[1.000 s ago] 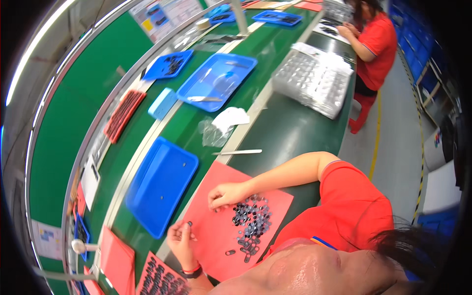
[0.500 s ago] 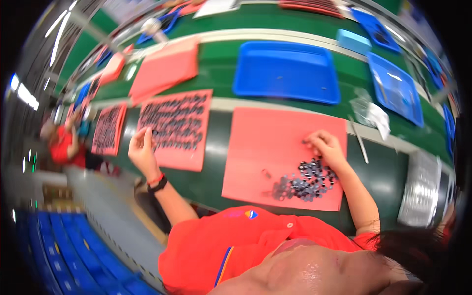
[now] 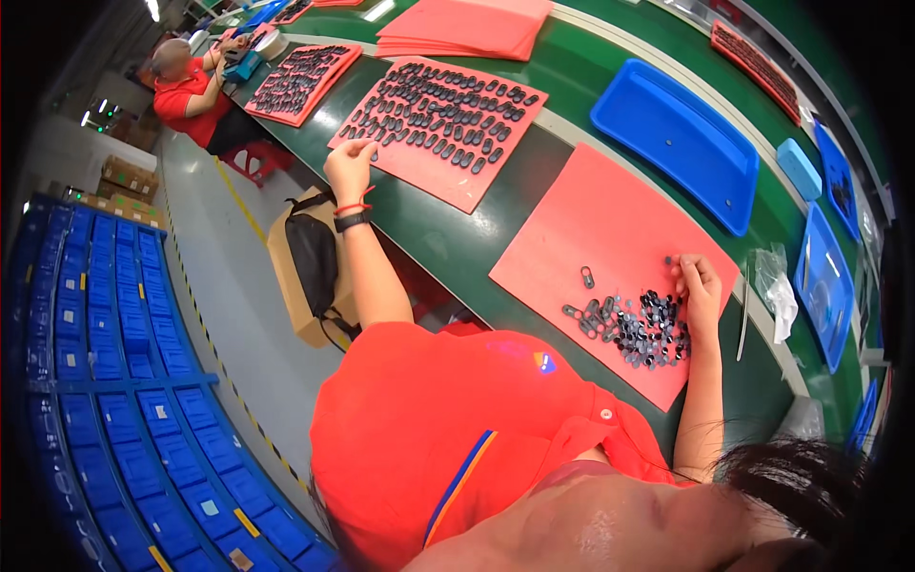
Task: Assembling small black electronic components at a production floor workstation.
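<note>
My left hand (image 3: pixel 349 172) is at the near left edge of a pink sheet (image 3: pixel 464 195) set with rows of small dark oval parts (image 3: pixel 448 114). Its thumb and fingers are pinched together; a dark oval part shows beside the fingertips, but whether they grip it I cannot tell. Over a second pink sheet (image 3: pixel 562 210), my right hand (image 3: pixel 701 284) pinches a small dark round piece (image 3: pixel 669 260) at its fingertips. Below that hand lies a loose pile of small shiny dark discs (image 3: pixel 653 329). Several dark oval rings (image 3: pixel 596 319) lie at the pile's left, with one ring (image 3: pixel 587 277) apart.
Beyond the right sheet sits a blue tray (image 3: pixel 677 143) with a few small bits. A thin metal tool (image 3: pixel 743 319) and crumpled plastic (image 3: pixel 783 300) lie to the right. Another loaded pink sheet (image 3: pixel 303 84) and a seated person (image 3: pixel 191 95) are at far left.
The view has turned, so the bench slants and the blue racks show more. My left hand stays pinched by the left loaded sheet; my right hand still holds its piece near the pile.
</note>
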Motion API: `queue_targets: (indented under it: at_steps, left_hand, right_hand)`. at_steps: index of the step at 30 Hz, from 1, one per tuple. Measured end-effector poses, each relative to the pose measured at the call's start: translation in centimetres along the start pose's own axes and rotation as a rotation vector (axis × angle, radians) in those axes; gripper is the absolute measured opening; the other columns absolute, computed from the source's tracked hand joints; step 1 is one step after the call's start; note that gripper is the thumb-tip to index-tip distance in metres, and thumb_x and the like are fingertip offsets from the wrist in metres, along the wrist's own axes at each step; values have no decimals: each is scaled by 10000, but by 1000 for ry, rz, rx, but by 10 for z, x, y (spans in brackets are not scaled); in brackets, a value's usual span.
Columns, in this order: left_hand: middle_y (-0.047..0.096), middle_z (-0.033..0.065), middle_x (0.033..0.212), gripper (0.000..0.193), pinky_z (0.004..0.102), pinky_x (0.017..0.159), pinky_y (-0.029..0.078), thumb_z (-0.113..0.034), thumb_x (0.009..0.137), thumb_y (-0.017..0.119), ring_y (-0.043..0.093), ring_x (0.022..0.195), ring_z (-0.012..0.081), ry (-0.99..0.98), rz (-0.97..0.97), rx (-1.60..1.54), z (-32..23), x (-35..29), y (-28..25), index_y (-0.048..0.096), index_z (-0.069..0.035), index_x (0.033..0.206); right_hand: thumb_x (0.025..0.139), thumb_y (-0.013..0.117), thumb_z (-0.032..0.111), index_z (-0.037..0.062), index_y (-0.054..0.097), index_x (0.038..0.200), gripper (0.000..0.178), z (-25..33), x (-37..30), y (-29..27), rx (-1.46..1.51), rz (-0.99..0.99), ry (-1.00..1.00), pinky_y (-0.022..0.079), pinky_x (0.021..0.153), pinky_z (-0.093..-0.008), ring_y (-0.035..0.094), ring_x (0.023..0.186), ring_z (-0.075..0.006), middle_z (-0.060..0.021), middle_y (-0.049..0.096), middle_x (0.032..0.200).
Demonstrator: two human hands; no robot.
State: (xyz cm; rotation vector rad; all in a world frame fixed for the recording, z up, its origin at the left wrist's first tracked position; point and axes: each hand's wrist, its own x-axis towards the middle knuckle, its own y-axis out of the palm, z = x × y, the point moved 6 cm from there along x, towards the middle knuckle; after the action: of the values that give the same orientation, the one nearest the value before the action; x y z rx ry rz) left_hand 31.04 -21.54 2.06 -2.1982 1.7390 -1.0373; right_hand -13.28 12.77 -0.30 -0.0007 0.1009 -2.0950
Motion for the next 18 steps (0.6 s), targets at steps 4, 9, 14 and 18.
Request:
queue_targets:
  at_steps: [4,9,14,18]
  left_hand:
    - [665,87,727,132,253,619,484,-141,704,697,630,631,132,64,68,257,6,19,3,691,-52,801]
    - [658,87,704,129,282,623,492,-165,689,700,637,643,182,114,134,225,26,34,4,696,-78,782]
    - [657,73,689,138,265,610,486,-174,686,710,631,628,152,114,150,112,41,37,12,699,-77,783]
    - [657,69,674,156,260,596,482,-189,691,708,627,616,138,138,161,65,35,32,20,698,-65,785]
  right_hand:
    - [899,490,175,37,585,884,169,1,-2,1,-21,3,2,279,478,-147,403,552,-5,29,540,722]
    - [895,496,169,34,583,880,162,2,-4,1,-14,3,3,284,484,-152,404,557,-9,26,538,719]
    - [894,498,174,34,583,875,165,2,-3,0,-28,5,-11,288,490,-156,404,560,-14,25,535,716]
    - [894,498,190,35,584,874,178,2,-2,1,-42,11,-19,287,489,-156,405,556,-16,25,537,716]
